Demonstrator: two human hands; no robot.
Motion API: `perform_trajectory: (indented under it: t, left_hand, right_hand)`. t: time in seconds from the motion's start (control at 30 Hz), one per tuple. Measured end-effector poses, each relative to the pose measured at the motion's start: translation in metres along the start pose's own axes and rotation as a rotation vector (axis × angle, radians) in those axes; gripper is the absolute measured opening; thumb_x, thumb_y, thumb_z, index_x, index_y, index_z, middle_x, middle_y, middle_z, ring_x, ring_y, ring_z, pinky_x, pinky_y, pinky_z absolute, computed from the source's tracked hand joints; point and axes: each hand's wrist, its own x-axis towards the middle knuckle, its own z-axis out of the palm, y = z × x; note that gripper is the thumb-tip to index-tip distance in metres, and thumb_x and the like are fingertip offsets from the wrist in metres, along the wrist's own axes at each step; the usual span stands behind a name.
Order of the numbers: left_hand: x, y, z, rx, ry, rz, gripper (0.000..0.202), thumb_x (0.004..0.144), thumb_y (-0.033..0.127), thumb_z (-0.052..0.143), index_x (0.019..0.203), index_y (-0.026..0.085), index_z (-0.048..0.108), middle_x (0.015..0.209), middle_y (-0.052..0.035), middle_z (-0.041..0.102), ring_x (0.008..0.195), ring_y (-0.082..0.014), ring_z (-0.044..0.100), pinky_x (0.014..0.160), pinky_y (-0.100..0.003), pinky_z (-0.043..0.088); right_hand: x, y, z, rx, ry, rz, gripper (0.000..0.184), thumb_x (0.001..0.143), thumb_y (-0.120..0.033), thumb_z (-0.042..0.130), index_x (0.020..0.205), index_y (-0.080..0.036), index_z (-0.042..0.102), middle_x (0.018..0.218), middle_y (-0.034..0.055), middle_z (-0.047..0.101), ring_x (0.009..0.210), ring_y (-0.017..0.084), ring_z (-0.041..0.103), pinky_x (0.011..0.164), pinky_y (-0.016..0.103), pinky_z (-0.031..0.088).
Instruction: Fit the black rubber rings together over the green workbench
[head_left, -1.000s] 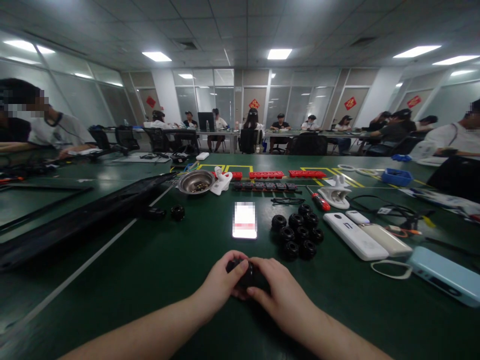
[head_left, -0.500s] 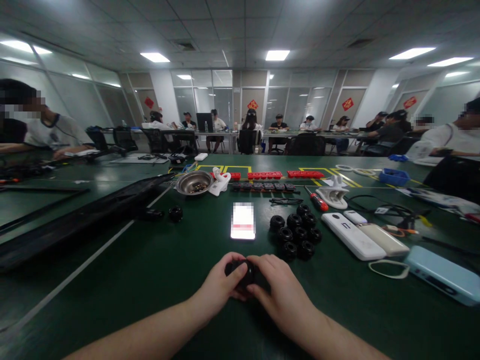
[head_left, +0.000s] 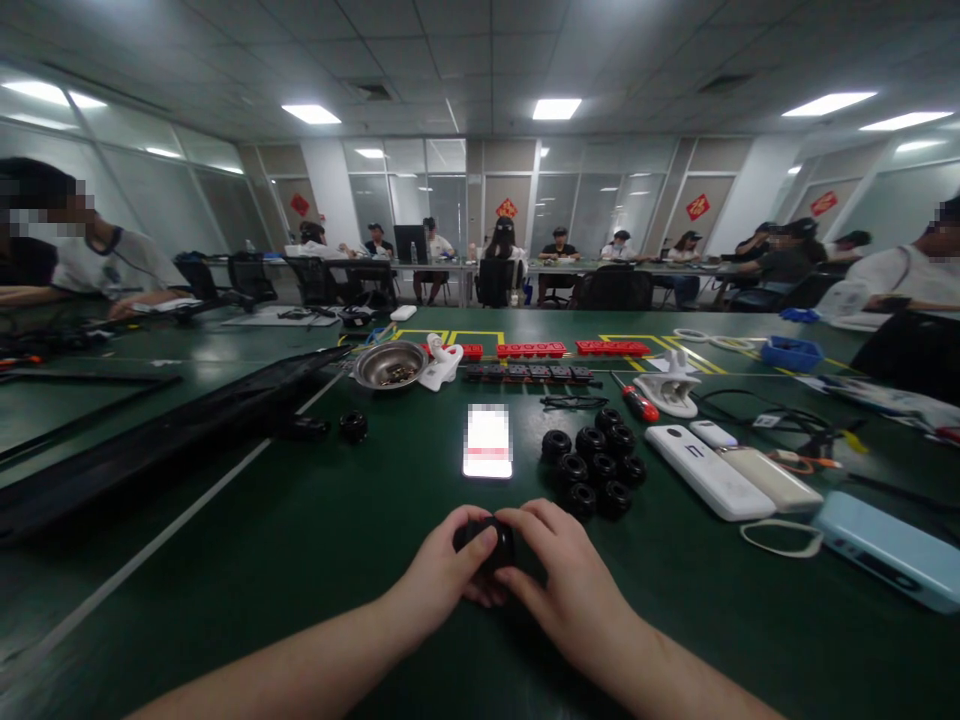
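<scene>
Near the front of the green table, both of my hands are closed round one shiny black round part (head_left: 502,542). My left hand (head_left: 444,565) grips it from the left, its thumb across the near face. My right hand (head_left: 566,565) holds the right side with thumb and fingertips; much of the part is hidden by fingers. Beyond and to the right sits a cluster of several black ring-shaped parts (head_left: 602,467). A similar single black part (head_left: 352,427) lies apart at the left. Straight ahead of my hands is a lit phone (head_left: 487,468).
A metal bowl (head_left: 366,372) with small pieces stands farther back, beside a white bracket (head_left: 442,370). Red strips (head_left: 530,350) lie behind a black strip (head_left: 529,374). Rightward are a screwdriver (head_left: 640,403), a white power bank (head_left: 705,475) and a light-blue box (head_left: 889,548). A long black panel (head_left: 165,435) extends leftward.
The view has shifted very slightly. Both hands keep their hold on the black round part, with the right fingers slightly moved over it.
</scene>
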Motion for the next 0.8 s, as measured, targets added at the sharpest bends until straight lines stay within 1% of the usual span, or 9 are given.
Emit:
perform_trajectory:
  t: [0.13, 0.2, 0.27, 0.33, 0.47, 0.53, 0.63, 0.73, 0.8]
  left_hand:
    - [-0.0028, 0.0018, 0.0012, -0.015, 0.034, 0.01, 0.047, 0.062, 0.052, 0.057, 0.087, 0.016, 0.04, 0.072, -0.0007, 0.055, 0.052, -0.0107, 0.056, 0.048, -0.023, 0.044]
    - [-0.0043, 0.0038, 0.0023, -0.013, 0.043, 0.003, 0.048, 0.061, 0.052, 0.058, 0.087, 0.016, 0.04, 0.071, 0.0001, 0.055, 0.052, -0.0109, 0.056, 0.048, -0.023, 0.044]
    - [-0.0044, 0.005, 0.003, -0.004, 0.03, -0.01, 0.05, 0.06, 0.053, 0.058, 0.088, 0.016, 0.039, 0.069, 0.0006, 0.056, 0.051, -0.0109, 0.056, 0.047, -0.022, 0.043]
    - [-0.0031, 0.0046, 0.0031, 0.003, 0.02, -0.02, 0.052, 0.059, 0.054, 0.058, 0.089, 0.016, 0.039, 0.066, 0.0006, 0.056, 0.049, -0.0107, 0.056, 0.047, -0.021, 0.043]
    - [0.0, 0.0009, 0.0018, -0.01, 0.031, -0.011, 0.053, 0.061, 0.058, 0.053, 0.091, 0.015, 0.038, 0.06, 0.0012, 0.056, 0.043, -0.0096, 0.055, 0.042, -0.02, 0.04]
    - [0.0002, -0.0007, 0.0012, -0.018, 0.037, 0.007, 0.053, 0.061, 0.057, 0.054, 0.09, 0.016, 0.04, 0.063, 0.001, 0.056, 0.043, -0.0091, 0.054, 0.042, -0.02, 0.041]
    - [-0.0007, -0.0017, 0.0009, -0.026, 0.052, 0.031, 0.052, 0.059, 0.055, 0.057, 0.088, 0.016, 0.04, 0.067, 0.0017, 0.055, 0.044, -0.0086, 0.053, 0.042, -0.021, 0.042]
    - [-0.0007, -0.0019, 0.0011, -0.008, 0.043, 0.036, 0.054, 0.058, 0.056, 0.057, 0.089, 0.016, 0.04, 0.063, 0.0026, 0.054, 0.042, -0.0082, 0.052, 0.041, -0.02, 0.041]
    - [0.0002, -0.0022, 0.001, 0.007, 0.022, 0.022, 0.055, 0.058, 0.057, 0.057, 0.089, 0.016, 0.04, 0.063, 0.0017, 0.055, 0.044, -0.009, 0.053, 0.043, -0.021, 0.041]
  right_hand:
    - [-0.0015, -0.0016, -0.0017, 0.029, 0.006, 0.036, 0.039, 0.069, -0.028, 0.061, 0.105, -0.021, 0.047, 0.1, 0.0048, 0.051, 0.091, 0.02, 0.047, 0.079, 0.034, 0.037]
    - [-0.0008, -0.0015, -0.002, 0.032, 0.001, 0.076, 0.034, 0.071, -0.033, 0.058, 0.101, -0.019, 0.049, 0.095, 0.0051, 0.053, 0.088, 0.02, 0.048, 0.077, 0.035, 0.038]
    - [0.0005, -0.0008, -0.0019, 0.008, -0.011, 0.09, 0.024, 0.074, -0.033, 0.055, 0.093, -0.019, 0.052, 0.088, 0.0044, 0.054, 0.082, 0.02, 0.049, 0.074, 0.034, 0.039]
    - [0.0011, -0.0001, -0.0017, -0.015, -0.013, 0.061, 0.02, 0.073, -0.029, 0.057, 0.09, -0.019, 0.053, 0.085, 0.0039, 0.055, 0.081, 0.019, 0.048, 0.073, 0.034, 0.039]
    - [-0.0006, -0.0004, -0.0019, -0.016, 0.006, -0.043, 0.039, 0.068, -0.013, 0.059, 0.104, -0.023, 0.048, 0.1, 0.0038, 0.051, 0.091, 0.019, 0.045, 0.079, 0.034, 0.037]
    - [-0.0015, -0.0013, -0.0024, -0.003, 0.004, -0.032, 0.042, 0.067, -0.016, 0.06, 0.106, -0.022, 0.046, 0.103, 0.0042, 0.049, 0.093, 0.02, 0.045, 0.081, 0.034, 0.037]
    - [-0.0006, -0.0021, -0.0032, 0.02, 0.007, 0.043, 0.04, 0.07, -0.029, 0.059, 0.106, -0.018, 0.046, 0.099, 0.0059, 0.051, 0.092, 0.021, 0.046, 0.08, 0.036, 0.038]
    - [0.0015, -0.0017, -0.0038, 0.009, 0.001, 0.086, 0.026, 0.075, -0.032, 0.053, 0.097, -0.017, 0.052, 0.089, 0.0053, 0.054, 0.084, 0.02, 0.049, 0.075, 0.035, 0.039]
    - [0.002, -0.0014, -0.0042, 0.001, -0.007, 0.071, 0.019, 0.076, -0.03, 0.053, 0.091, -0.018, 0.054, 0.084, 0.0041, 0.054, 0.08, 0.019, 0.049, 0.072, 0.034, 0.04]
